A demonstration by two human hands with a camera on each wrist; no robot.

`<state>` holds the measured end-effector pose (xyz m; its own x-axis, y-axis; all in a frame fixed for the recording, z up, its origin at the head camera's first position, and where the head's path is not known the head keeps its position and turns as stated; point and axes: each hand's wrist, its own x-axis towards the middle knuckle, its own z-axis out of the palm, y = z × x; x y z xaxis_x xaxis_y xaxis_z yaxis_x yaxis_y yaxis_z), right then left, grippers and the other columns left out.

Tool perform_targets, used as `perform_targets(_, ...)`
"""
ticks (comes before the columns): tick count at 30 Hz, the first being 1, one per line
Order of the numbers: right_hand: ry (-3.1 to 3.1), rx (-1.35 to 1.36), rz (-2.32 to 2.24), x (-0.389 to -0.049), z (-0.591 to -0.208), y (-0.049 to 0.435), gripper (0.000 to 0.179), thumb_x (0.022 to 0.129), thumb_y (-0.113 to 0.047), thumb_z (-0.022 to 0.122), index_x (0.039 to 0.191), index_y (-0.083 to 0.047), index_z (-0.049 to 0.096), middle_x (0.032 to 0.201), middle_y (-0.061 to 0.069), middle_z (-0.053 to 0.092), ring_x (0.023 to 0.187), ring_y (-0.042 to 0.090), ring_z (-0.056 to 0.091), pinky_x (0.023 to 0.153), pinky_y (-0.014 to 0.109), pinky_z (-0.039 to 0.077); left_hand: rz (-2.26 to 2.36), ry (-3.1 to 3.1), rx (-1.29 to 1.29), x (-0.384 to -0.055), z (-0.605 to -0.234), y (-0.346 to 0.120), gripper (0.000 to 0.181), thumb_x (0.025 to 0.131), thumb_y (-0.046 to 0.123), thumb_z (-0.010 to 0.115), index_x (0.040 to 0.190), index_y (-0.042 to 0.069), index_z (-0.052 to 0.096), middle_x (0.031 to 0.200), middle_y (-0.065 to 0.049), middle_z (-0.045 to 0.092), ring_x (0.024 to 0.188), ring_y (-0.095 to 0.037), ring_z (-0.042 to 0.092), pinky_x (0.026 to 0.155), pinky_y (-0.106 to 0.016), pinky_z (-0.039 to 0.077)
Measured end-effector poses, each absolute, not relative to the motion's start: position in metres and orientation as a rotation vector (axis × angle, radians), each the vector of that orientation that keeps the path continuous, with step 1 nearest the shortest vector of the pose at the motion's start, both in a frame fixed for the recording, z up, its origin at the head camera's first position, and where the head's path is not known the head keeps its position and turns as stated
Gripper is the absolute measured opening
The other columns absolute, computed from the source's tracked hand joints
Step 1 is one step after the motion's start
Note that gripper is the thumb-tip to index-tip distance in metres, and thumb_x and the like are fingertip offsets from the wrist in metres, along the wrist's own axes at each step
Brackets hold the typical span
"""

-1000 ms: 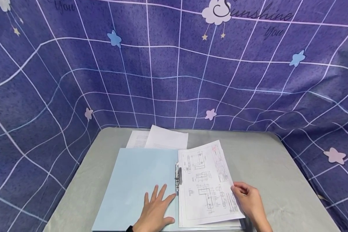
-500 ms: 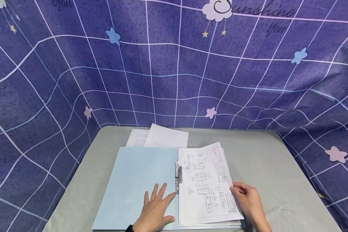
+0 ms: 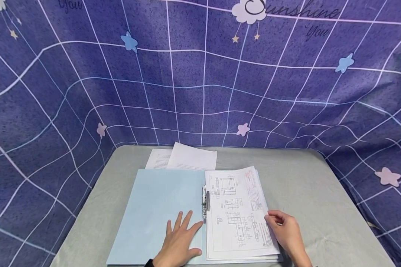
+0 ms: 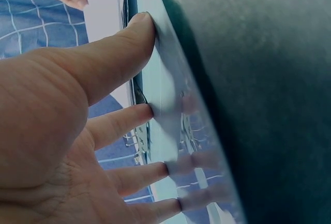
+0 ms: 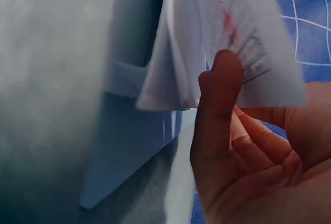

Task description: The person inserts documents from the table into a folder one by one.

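A light blue folder [image 3: 163, 200] lies spread on the table, a metal clip [image 3: 205, 203] along its spine. To the right of the clip is a stack of papers, topped by a sheet with technical drawings [image 3: 237, 211] and a red mark. My left hand [image 3: 178, 241] rests flat on the folder's left cover, fingers spread, close to the clip. At the sheet's right edge, my right hand [image 3: 287, 230] pinches the paper between thumb and fingers. The right wrist view shows that sheet [image 5: 258, 32] raised from the pages beneath it.
Two loose printed sheets [image 3: 194, 157] stick out from behind the folder's upper edge. Grey cloth covers the table [image 3: 297, 178]. A purple-blue patterned curtain [image 3: 187, 100] stands behind and at both sides.
The drawing sheet's top right corner has sunk slightly, and the sheet lies flatter. My right hand keeps its pinch, with its fingertips a touch further left. The left hand stays in place.
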<state>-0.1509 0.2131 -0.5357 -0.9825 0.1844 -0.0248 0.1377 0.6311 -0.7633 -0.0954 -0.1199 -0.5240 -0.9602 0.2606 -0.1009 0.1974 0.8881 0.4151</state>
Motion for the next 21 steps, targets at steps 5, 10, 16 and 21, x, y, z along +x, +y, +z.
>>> perform_targets(5, -2.866, -0.215, 1.080, -0.1501, -0.5356, 0.2126, 0.020, 0.086, -0.019, 0.073, 0.100, -0.005, 0.074, 0.074, -0.001, 0.066, 0.066, 0.012, 0.057, 0.059, 0.026, 0.045, 0.604, 2.909, 0.355, -0.0966, -0.5255, -0.1193, 0.077, 0.065, 0.046, 0.086, 0.133, 0.020, 0.061, 0.152, -0.021, 0.036, 0.138, -0.054, 0.024, 0.095, -0.082, 0.016)
perform_targets(10, -2.960, -0.190, 0.886, -0.1472, -0.5339, 0.2104, 0.034, 0.082, -0.022, 0.077, 0.111, -0.007, 0.070, 0.074, -0.002, 0.063, 0.063, 0.014, 0.052, 0.055, 0.031, 0.039, 0.602, 2.913, 0.356, -0.0971, -0.5263, -0.1190, 0.077, 0.064, 0.047, 0.086, 0.132, 0.021, 0.061, 0.151, -0.021, 0.037, 0.138, -0.054, 0.024, 0.094, -0.082, 0.016)
perform_targets(16, -2.982, -0.097, 0.767, -0.1439, -0.5357, 0.2048, 0.042, 0.080, -0.019, 0.081, 0.120, -0.016, 0.069, 0.078, 0.001, 0.057, 0.063, 0.016, 0.048, 0.052, 0.030, 0.035, 0.607, 2.907, 0.349, -0.0975, -0.5258, -0.1193, 0.077, 0.064, 0.047, 0.086, 0.133, 0.021, 0.061, 0.152, -0.020, 0.036, 0.138, -0.054, 0.024, 0.095, -0.082, 0.015)
perform_targets(21, -3.012, -0.058, 0.752, -0.1430, -0.5378, 0.2032, 0.034, 0.081, -0.018, 0.079, 0.114, -0.015, 0.072, 0.078, 0.001, 0.056, 0.064, 0.016, 0.048, 0.053, 0.031, 0.036, 0.607, 2.908, 0.357, -0.0962, -0.5250, -0.1203, 0.077, 0.065, 0.046, 0.086, 0.133, 0.021, 0.060, 0.152, -0.020, 0.036, 0.139, -0.053, 0.023, 0.096, -0.081, 0.016)
